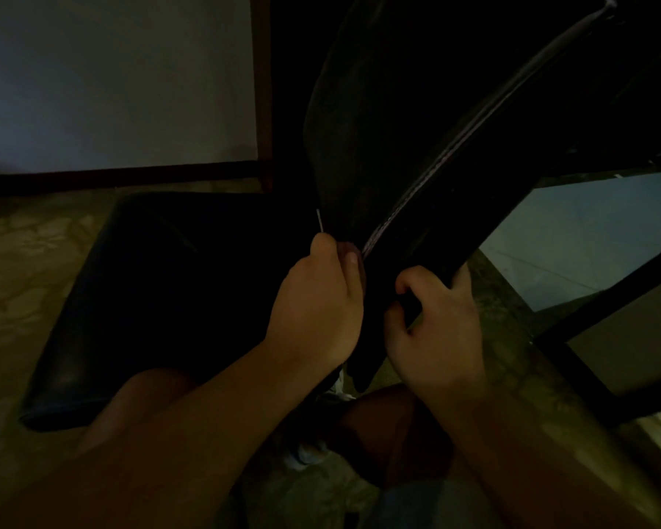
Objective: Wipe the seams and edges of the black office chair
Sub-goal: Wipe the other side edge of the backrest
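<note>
Two bare hands work the piped seam of a black office chair in dim light.

The left hand (317, 299) pinches a thin pale stick (320, 220) beside the stitched seam (428, 177); the right hand (435, 322) curls around the smooth leathery backrest (378, 108) edge. A padded black seat (138, 299) lies on mottled stone floor (23, 253), near a pale wall (111, 78).

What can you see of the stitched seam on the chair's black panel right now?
The seam is a pale, slightly pinkish stitched line along a raised edge of the black, leather-like chair panel. It runs diagonally from the upper right corner down toward the hands. Its lower end meets the left hand, whose thumb and fingers pinch there. The right hand grips the panel's edge just beside it. The dim light hides finer detail.
</note>
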### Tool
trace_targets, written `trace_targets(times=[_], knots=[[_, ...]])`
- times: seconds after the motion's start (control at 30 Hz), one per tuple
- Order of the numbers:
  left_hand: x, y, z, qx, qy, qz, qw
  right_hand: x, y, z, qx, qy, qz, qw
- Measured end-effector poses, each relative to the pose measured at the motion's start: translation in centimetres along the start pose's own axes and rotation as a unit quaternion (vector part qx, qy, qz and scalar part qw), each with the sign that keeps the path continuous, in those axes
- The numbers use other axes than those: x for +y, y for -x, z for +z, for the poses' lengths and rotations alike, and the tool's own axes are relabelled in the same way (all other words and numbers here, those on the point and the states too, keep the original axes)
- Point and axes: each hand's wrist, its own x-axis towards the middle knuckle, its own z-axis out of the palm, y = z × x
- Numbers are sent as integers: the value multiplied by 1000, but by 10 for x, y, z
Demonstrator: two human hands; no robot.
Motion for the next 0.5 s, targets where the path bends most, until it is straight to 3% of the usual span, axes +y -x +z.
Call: trace_targets(times=[0.1, 0.27, 0.4, 0.5], knots=[[-1, -12, -2, 16, 17, -29, 999, 1, 0, -1, -5, 5, 2, 1000], [-1, 10, 3, -22, -46, 34, 998, 0, 1, 0, 3, -2, -2, 1000], [-3, -11, -4, -4, -17, -5, 1000, 0, 1, 1, 3, 8, 9, 1000], [-2, -13, -4, -10, -10, 14, 1000, 1, 1, 0, -3, 4, 7, 1000]])
